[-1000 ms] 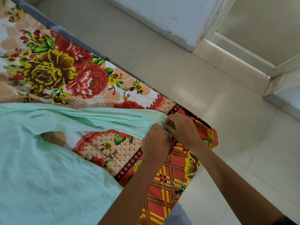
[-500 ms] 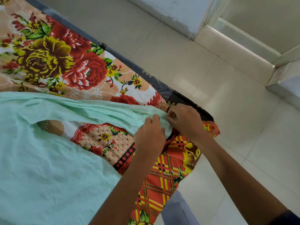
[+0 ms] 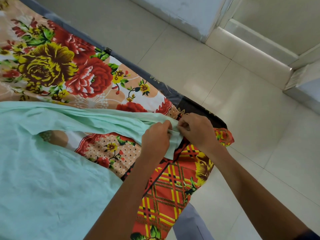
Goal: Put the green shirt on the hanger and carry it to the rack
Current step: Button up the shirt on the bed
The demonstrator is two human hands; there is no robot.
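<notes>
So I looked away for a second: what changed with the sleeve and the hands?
Both hands, left hand and right hand, worked the sleeve end of the green shirt; more cuff now hangs loose between them. They stayed pinching it at the corner of the floral bedsheet. The shirt body stayed flat.
</notes>
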